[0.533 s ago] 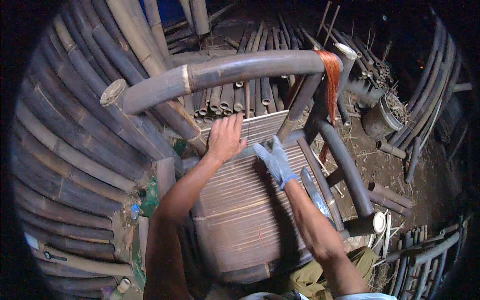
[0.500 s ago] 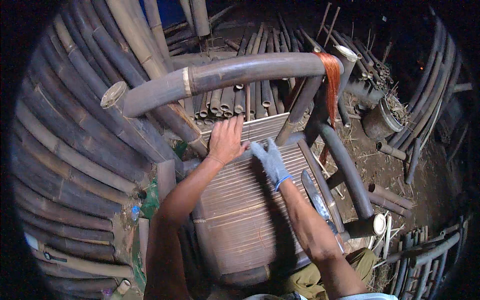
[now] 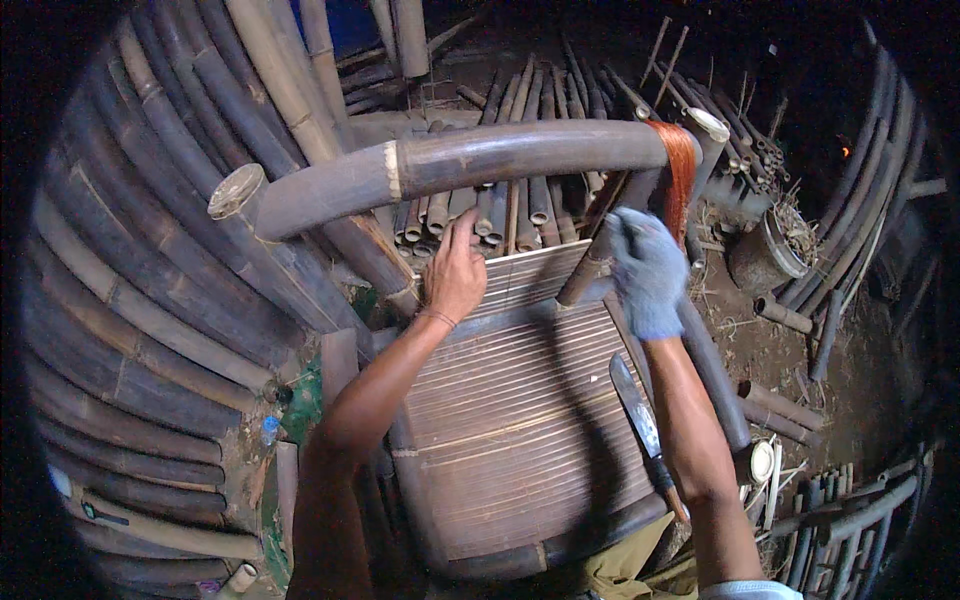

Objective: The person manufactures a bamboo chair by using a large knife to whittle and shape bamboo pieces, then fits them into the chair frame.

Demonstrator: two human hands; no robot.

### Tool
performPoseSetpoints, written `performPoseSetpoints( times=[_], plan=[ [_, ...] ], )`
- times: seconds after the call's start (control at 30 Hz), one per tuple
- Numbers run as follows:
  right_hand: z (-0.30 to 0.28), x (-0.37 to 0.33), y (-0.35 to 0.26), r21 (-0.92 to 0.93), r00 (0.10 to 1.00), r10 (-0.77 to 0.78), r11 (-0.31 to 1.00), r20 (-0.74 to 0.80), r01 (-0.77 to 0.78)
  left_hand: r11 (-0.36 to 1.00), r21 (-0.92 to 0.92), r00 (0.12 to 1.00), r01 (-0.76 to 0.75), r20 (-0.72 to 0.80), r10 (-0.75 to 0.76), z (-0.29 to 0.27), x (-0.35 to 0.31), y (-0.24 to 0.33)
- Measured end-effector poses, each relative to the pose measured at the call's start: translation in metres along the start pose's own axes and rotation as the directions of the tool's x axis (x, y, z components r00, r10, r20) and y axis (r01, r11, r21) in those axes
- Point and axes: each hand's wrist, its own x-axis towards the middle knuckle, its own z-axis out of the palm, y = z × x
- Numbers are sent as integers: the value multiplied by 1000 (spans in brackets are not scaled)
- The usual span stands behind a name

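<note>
A bamboo chair [image 3: 530,158] stands before me, with a thick curved top rail and a seat of thin slats [image 3: 490,400]. My bare left hand [image 3: 455,278] rests at the left of the narrow back slats [image 3: 535,270], its fingers stretched upward and apart from any grip I can see. My right hand [image 3: 650,275], in a grey glove, is raised beside the right back post with its fingers curled in; whatever they pinch is hidden. Close to it, a bundle of orange strands [image 3: 678,180] hangs over the rail. A knife [image 3: 637,410] with a dark handle lies along the seat's right side.
Long dark bamboo poles [image 3: 130,300] fill the left side. More cut poles [image 3: 540,205] lie behind the chair. At the right are a bucket of shavings [image 3: 765,255], short bamboo pieces [image 3: 782,412] and a slatted bamboo frame [image 3: 860,515].
My right hand has moved up and right from the back slats to beside the right post. The left hand stays near the slats, its fingers now stretched higher. The view has shifted slightly.
</note>
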Motion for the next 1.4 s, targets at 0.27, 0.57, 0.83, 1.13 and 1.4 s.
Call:
performPoseSetpoints(
  times=[0.27,0.57,0.83,1.13,1.4],
  plan=[
    [139,45,25,344,648,-337,931,684,120,1000,13,982,5,186,-8,3,-3,15],
    [132,45,12,425,559,-579,815,593,393,976,-183,953,122,295,-64,-11,5,1],
    [142,57,18,284,447,-549,798,706,531,968,-213,959,134,275,-73,-12,5,10],
    [118,59,5,241,485,-283,959,828,148,948,-296,971,119,233,-50,-10,3,2],
    [56,-79,-44,201,998,17,980,-57,-6,814,-531,967,237,208,-146,-13,8,-1]
  ],
)
